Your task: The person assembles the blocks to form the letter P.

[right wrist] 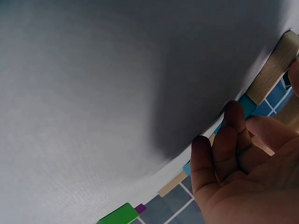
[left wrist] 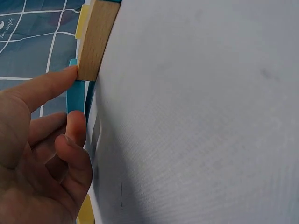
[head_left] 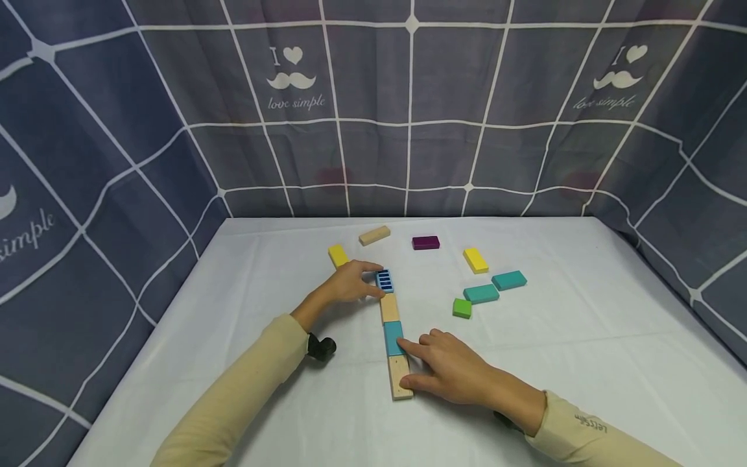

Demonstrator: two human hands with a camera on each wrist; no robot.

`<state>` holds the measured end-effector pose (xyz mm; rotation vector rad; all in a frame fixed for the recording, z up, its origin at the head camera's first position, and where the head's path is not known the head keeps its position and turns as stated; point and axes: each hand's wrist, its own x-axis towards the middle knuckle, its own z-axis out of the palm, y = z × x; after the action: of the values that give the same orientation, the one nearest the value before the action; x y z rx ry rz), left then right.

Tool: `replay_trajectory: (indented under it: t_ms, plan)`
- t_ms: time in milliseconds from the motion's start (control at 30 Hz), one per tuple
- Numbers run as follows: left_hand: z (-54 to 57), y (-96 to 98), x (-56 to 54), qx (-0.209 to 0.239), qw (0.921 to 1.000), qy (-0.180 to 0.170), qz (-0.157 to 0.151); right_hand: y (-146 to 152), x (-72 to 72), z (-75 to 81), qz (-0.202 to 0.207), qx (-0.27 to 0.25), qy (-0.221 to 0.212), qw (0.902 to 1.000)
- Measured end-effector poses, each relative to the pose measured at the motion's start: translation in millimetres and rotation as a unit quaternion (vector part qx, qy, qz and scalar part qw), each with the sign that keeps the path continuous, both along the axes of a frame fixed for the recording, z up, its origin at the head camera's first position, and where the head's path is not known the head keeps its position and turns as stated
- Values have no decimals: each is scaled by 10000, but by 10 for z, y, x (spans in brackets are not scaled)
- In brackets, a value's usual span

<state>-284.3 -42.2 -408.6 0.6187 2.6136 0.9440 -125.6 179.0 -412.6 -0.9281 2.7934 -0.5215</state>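
A row of wooden and blue blocks runs away from me in the head view: a plain wooden block (head_left: 399, 377) nearest, a blue block (head_left: 393, 338), another plain wooden block (head_left: 389, 307), then a slotted blue block (head_left: 384, 280) at the far end. Around that last one my left hand (head_left: 348, 282) pinches lengthwise, thumb at its near end and index finger at its far end. My right hand (head_left: 455, 368) lies to the right of the row. Its index fingertip touches the blue block's side, and its thumb rests against the nearest wooden block (right wrist: 274, 70).
Beyond the row lie a yellow block (head_left: 337, 255) by my left hand, a wooden block (head_left: 374, 235) and a purple block (head_left: 426, 242). Farther right are a yellow block (head_left: 476, 260), two teal blocks (head_left: 481, 294) and a green block (head_left: 462, 308). A grey grid curtain (head_left: 373, 155) surrounds the white tabletop (head_left: 583, 311).
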Motion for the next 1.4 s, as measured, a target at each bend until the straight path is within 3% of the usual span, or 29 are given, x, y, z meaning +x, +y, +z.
replay_trajectory:
  t_ms: [300,833,1133,1400]
  plan:
    - [-18,-28,-7,241,9990,-347,113,-2,-4,0,41,-3,20,10000]
    - [-90,-24,-17,253,9994,-220,-6,2,5,-9,89,-50,93,9999]
    - [-69,-21,3,350,9992,-111,-183,5,4,-11,78,-45,47,9999]
    - [-63,28,15,354,9992,83,-162,11,6,-12,90,-56,85,9999]
